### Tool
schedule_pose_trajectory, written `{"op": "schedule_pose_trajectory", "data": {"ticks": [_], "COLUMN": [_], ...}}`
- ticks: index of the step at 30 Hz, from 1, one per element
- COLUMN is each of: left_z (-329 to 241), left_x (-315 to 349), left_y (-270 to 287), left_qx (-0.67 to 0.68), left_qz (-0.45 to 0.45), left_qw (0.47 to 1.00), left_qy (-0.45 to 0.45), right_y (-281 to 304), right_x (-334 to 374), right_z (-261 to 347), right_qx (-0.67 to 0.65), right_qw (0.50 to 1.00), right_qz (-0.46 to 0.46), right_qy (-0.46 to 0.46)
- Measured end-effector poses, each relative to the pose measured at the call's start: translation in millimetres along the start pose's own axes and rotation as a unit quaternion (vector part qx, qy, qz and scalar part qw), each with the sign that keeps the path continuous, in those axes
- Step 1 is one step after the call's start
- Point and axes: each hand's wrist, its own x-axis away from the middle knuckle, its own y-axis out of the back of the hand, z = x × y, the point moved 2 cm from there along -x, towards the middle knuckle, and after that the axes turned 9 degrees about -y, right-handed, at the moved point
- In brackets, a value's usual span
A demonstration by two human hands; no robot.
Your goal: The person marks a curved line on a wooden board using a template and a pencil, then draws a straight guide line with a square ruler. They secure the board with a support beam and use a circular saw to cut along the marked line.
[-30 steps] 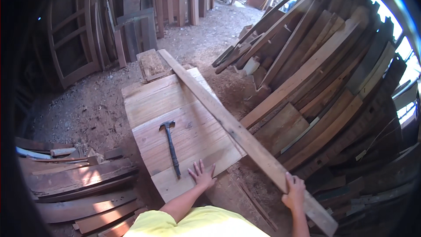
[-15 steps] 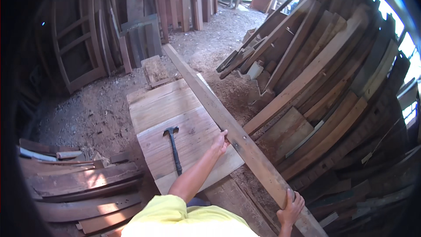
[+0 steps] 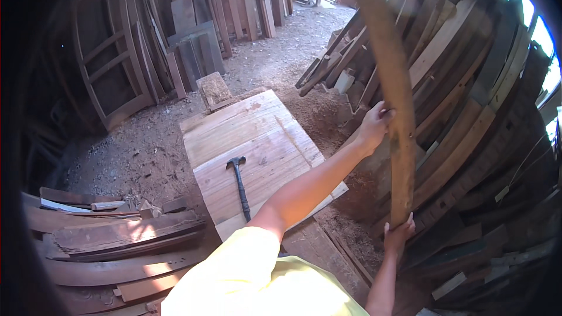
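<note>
A long brown wooden plank (image 3: 400, 140) stands raised off the work surface on my right, its far end reaching up past the top of the picture. My left hand (image 3: 374, 126) grips its left edge partway along. Lower down, my right hand (image 3: 399, 233) is closed around the plank's near end. To the left, a dark claw hammer (image 3: 240, 187) lies on a pale panel of joined boards (image 3: 257, 140), its head pointing away from me. My left forearm passes over the panel's right side.
Many boards (image 3: 462, 140) lean in a dense stack along the right. Planks lie piled (image 3: 123, 240) at the lower left. A door frame (image 3: 111, 64) and upright timbers (image 3: 252, 6) stand at the back left. Sawdust covers the floor (image 3: 146, 140). A small wood block (image 3: 215, 90) sits beyond the panel.
The plank has lifted off the panel's right edge and swung up to the right, both hands still on it. My left arm has stretched out. The hammer stays on the panel.
</note>
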Motion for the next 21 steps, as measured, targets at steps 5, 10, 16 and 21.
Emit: {"op": "schedule_pose_trajectory", "data": {"ticks": [5, 10, 16, 21], "left_z": [3.8, 63.2, 136.0, 136.4], "left_x": [-15.4, -1.6, 54.9, 167.6], "left_y": [-73.5, -120.1, -112.1, -27.5], "left_qx": [-0.157, -0.336, -0.426, -0.372], "left_qz": [0.073, 0.141, 0.233, 0.358], "left_qw": [0.985, 0.929, 0.874, 0.851], "left_qy": [-0.015, -0.066, -0.028, 0.098], "right_y": [-14.1, -49.0, -112.5, -125.7], "right_x": [-11.1, -0.6, 64.7, 65.0], "right_z": [-2.2, -34.2, -59.8, -119.3], "right_qx": [-0.127, -0.154, -0.065, 0.029], "right_qw": [0.981, 0.956, 0.904, 0.863], "right_qz": [0.108, 0.137, 0.242, 0.269], "right_qy": [-0.102, -0.210, -0.347, -0.426]}}
